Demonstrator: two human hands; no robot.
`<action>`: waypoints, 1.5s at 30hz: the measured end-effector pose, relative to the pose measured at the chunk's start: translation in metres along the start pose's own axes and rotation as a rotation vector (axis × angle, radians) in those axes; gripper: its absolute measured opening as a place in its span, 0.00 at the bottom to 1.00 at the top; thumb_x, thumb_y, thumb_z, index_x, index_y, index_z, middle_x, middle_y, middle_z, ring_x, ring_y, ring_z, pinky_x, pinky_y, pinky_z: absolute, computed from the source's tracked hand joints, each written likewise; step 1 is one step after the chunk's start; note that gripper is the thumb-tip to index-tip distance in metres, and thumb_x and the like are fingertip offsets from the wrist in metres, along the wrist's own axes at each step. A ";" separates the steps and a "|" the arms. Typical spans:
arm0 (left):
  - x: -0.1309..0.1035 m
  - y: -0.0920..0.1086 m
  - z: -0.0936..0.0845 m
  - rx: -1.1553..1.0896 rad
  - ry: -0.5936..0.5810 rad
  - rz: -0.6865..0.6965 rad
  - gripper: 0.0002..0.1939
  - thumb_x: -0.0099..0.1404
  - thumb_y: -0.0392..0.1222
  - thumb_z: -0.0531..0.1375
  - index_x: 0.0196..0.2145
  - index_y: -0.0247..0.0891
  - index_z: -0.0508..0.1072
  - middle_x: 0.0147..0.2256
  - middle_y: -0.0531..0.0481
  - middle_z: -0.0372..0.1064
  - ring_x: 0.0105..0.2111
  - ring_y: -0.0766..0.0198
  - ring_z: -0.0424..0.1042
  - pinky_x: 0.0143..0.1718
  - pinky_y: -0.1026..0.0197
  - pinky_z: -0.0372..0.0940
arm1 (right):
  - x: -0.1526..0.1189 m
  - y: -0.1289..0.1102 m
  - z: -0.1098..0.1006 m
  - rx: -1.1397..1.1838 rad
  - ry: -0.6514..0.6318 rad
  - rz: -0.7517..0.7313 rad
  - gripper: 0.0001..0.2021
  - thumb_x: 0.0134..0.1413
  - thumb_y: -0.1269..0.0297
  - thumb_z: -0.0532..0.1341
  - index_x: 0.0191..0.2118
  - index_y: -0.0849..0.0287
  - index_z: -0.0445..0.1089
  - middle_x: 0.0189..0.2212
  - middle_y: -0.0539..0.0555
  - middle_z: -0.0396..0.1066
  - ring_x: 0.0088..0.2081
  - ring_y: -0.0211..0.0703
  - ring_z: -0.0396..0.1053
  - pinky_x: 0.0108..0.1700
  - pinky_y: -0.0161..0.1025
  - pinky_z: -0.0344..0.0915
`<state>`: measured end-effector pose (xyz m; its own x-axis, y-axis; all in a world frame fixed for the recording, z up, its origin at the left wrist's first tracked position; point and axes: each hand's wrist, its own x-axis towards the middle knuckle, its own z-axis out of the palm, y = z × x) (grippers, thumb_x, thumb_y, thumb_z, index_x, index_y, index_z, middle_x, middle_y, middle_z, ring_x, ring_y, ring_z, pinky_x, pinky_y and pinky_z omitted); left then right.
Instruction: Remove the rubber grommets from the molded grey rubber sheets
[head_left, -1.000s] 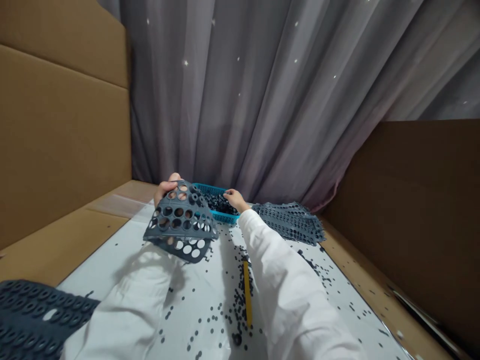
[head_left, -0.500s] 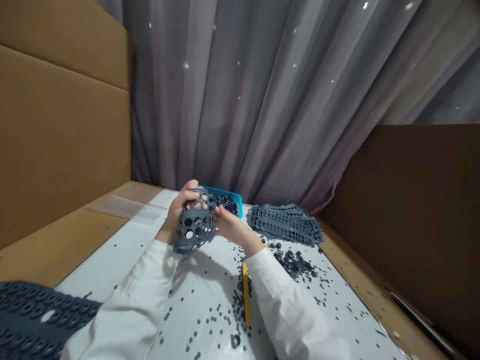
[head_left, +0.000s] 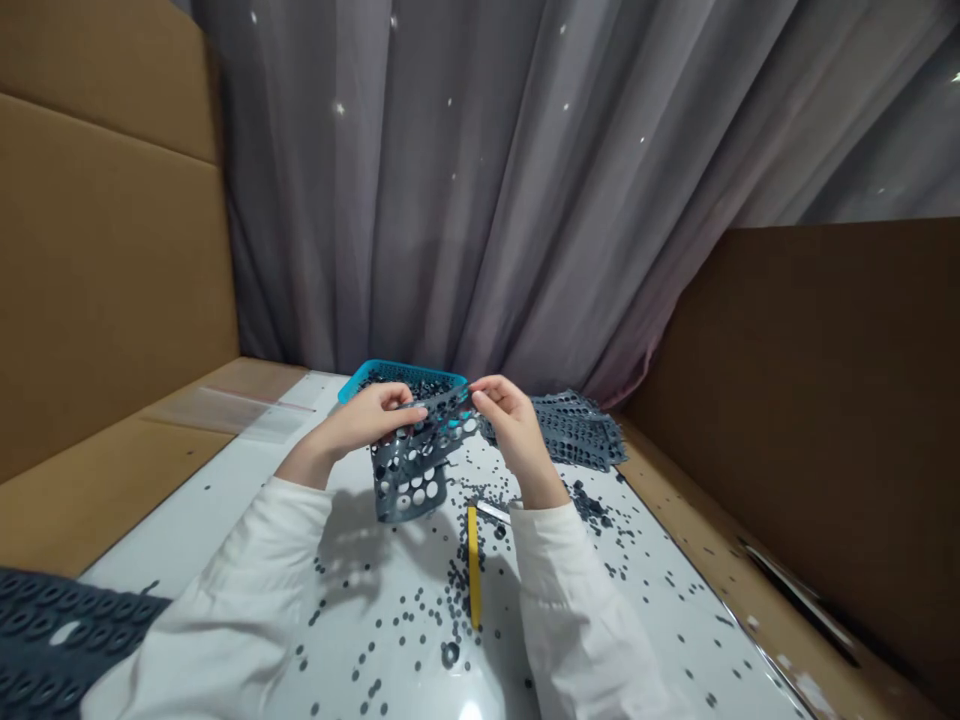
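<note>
While left hand (head_left: pixel 369 414) and right hand (head_left: pixel 517 432) pinch perforated sheet (head_left: pixel 412 458) — top edge slants up rightward, rest hangs.

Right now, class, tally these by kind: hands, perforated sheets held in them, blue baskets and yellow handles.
Hands: 2
Held perforated sheet: 1
Blue basket: 1
Yellow handle: 1
Total: 5

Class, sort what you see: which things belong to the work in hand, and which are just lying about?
Likely in the work:
dark perforated sheet, held by the left hand and right hand
blue basket of dark pieces
similar stacked sheets

Likely just lying about:
yellow-handled tool
clear plastic
scattered dark bits
</note>
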<state>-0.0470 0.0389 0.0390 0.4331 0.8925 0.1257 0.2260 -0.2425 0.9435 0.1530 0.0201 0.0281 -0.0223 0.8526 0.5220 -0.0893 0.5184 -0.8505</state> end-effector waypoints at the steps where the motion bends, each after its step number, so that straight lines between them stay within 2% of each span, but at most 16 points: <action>1: 0.000 -0.001 0.000 0.005 -0.017 -0.032 0.14 0.52 0.49 0.62 0.24 0.38 0.62 0.17 0.58 0.61 0.13 0.72 0.56 0.13 0.69 0.49 | -0.001 -0.004 -0.003 0.024 0.034 -0.019 0.05 0.47 0.63 0.62 0.31 0.57 0.69 0.25 0.47 0.65 0.28 0.33 0.61 0.32 0.32 0.59; 5: -0.003 -0.008 0.002 -0.021 -0.101 -0.076 0.16 0.50 0.46 0.65 0.34 0.40 0.66 0.19 0.57 0.67 0.13 0.70 0.59 0.12 0.69 0.51 | -0.004 -0.019 -0.013 0.119 0.136 -0.017 0.05 0.45 0.64 0.63 0.30 0.56 0.67 0.23 0.45 0.62 0.24 0.32 0.59 0.27 0.30 0.57; 8: -0.003 -0.010 0.007 -0.099 -0.235 -0.026 0.22 0.49 0.43 0.66 0.42 0.40 0.68 0.29 0.51 0.73 0.21 0.66 0.68 0.19 0.66 0.60 | -0.006 -0.025 -0.016 0.136 0.160 0.018 0.06 0.43 0.64 0.63 0.30 0.56 0.66 0.24 0.45 0.62 0.23 0.31 0.58 0.24 0.30 0.56; 12: 0.000 -0.004 0.019 -0.137 -0.420 0.070 0.08 0.55 0.43 0.62 0.30 0.35 0.72 0.26 0.48 0.74 0.27 0.63 0.71 0.30 0.63 0.64 | -0.002 -0.019 -0.024 0.049 0.082 0.101 0.07 0.43 0.63 0.63 0.30 0.56 0.67 0.26 0.47 0.64 0.24 0.33 0.60 0.26 0.32 0.58; 13: 0.000 -0.002 0.021 -0.148 -0.396 0.096 0.08 0.56 0.43 0.61 0.27 0.35 0.72 0.24 0.49 0.73 0.26 0.63 0.71 0.31 0.63 0.63 | 0.000 -0.016 -0.027 -0.002 0.086 0.127 0.07 0.43 0.63 0.62 0.31 0.57 0.67 0.26 0.47 0.64 0.25 0.34 0.62 0.28 0.32 0.58; 15: 0.001 0.002 0.024 -0.159 -0.268 0.139 0.09 0.57 0.43 0.60 0.23 0.35 0.69 0.20 0.51 0.70 0.24 0.65 0.69 0.27 0.65 0.62 | 0.003 -0.012 -0.032 -0.116 0.231 0.129 0.07 0.44 0.63 0.61 0.31 0.58 0.68 0.27 0.49 0.65 0.28 0.36 0.63 0.31 0.33 0.59; 17: 0.002 0.005 0.026 -0.140 -0.155 0.180 0.10 0.57 0.43 0.60 0.22 0.36 0.67 0.19 0.54 0.66 0.22 0.67 0.67 0.23 0.67 0.59 | 0.003 -0.015 -0.032 -0.212 0.440 0.018 0.06 0.46 0.63 0.59 0.31 0.58 0.67 0.26 0.49 0.64 0.30 0.36 0.62 0.32 0.34 0.58; 18: 0.001 0.006 0.026 -0.123 -0.124 0.203 0.10 0.57 0.43 0.60 0.22 0.36 0.66 0.19 0.55 0.65 0.22 0.67 0.66 0.22 0.67 0.57 | 0.001 -0.019 -0.029 -0.260 0.475 -0.061 0.05 0.48 0.63 0.58 0.30 0.58 0.66 0.26 0.48 0.64 0.29 0.36 0.61 0.33 0.34 0.58; 20: 0.000 0.009 0.028 -0.093 -0.098 0.263 0.10 0.56 0.43 0.60 0.22 0.36 0.66 0.20 0.56 0.62 0.22 0.68 0.65 0.22 0.68 0.57 | -0.006 -0.030 -0.018 -0.378 0.296 -0.183 0.07 0.51 0.61 0.57 0.28 0.58 0.65 0.23 0.47 0.61 0.28 0.35 0.59 0.32 0.34 0.56; 22: -0.002 0.012 0.030 -0.072 -0.100 0.320 0.11 0.56 0.44 0.59 0.21 0.36 0.66 0.20 0.56 0.61 0.22 0.68 0.63 0.23 0.67 0.58 | -0.015 -0.039 -0.004 -0.523 -0.039 -0.193 0.10 0.53 0.60 0.57 0.25 0.59 0.63 0.20 0.46 0.59 0.25 0.34 0.56 0.29 0.33 0.53; 24: -0.004 0.014 0.033 -0.063 -0.108 0.351 0.13 0.57 0.45 0.59 0.20 0.36 0.64 0.20 0.56 0.59 0.22 0.68 0.61 0.24 0.67 0.58 | -0.022 -0.043 0.009 -0.628 -0.215 -0.164 0.13 0.53 0.58 0.57 0.23 0.59 0.60 0.18 0.45 0.56 0.22 0.33 0.53 0.26 0.33 0.49; 33: -0.001 0.012 0.036 -0.115 -0.037 0.376 0.19 0.60 0.51 0.54 0.18 0.37 0.63 0.18 0.56 0.54 0.18 0.70 0.53 0.18 0.67 0.51 | -0.018 -0.029 0.012 -0.732 -0.292 -0.140 0.17 0.59 0.56 0.50 0.22 0.58 0.55 0.17 0.45 0.53 0.21 0.33 0.51 0.25 0.33 0.47; 36: 0.001 0.009 0.037 -0.148 -0.061 0.361 0.20 0.60 0.53 0.55 0.17 0.37 0.63 0.16 0.56 0.56 0.17 0.70 0.55 0.18 0.67 0.51 | -0.018 -0.024 0.012 -0.635 -0.345 -0.101 0.18 0.59 0.56 0.50 0.21 0.59 0.56 0.16 0.45 0.55 0.20 0.33 0.53 0.25 0.33 0.49; 40: -0.001 0.008 0.042 -0.368 -0.097 0.250 0.20 0.57 0.53 0.57 0.17 0.38 0.58 0.13 0.57 0.57 0.14 0.70 0.55 0.15 0.67 0.48 | -0.017 -0.010 0.018 -0.237 -0.373 -0.005 0.17 0.58 0.53 0.51 0.24 0.59 0.61 0.16 0.46 0.59 0.19 0.34 0.56 0.23 0.33 0.53; 42: -0.003 0.009 0.043 -0.526 -0.008 0.214 0.19 0.55 0.51 0.59 0.17 0.39 0.57 0.13 0.58 0.56 0.14 0.71 0.56 0.15 0.67 0.50 | -0.014 -0.005 0.020 0.001 -0.305 0.017 0.17 0.56 0.52 0.53 0.22 0.58 0.59 0.15 0.45 0.56 0.18 0.33 0.54 0.22 0.33 0.52; 45: -0.004 0.011 0.040 -0.655 0.176 0.198 0.15 0.56 0.49 0.57 0.20 0.39 0.59 0.18 0.57 0.60 0.19 0.68 0.62 0.20 0.66 0.57 | -0.009 -0.003 0.020 0.299 -0.044 -0.060 0.21 0.52 0.49 0.56 0.19 0.57 0.50 0.18 0.45 0.50 0.21 0.33 0.53 0.25 0.33 0.55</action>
<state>-0.0112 0.0178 0.0365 0.2516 0.9170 0.3096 -0.4380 -0.1774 0.8813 0.1335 0.0100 0.0274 -0.0510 0.8142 0.5783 -0.3805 0.5195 -0.7651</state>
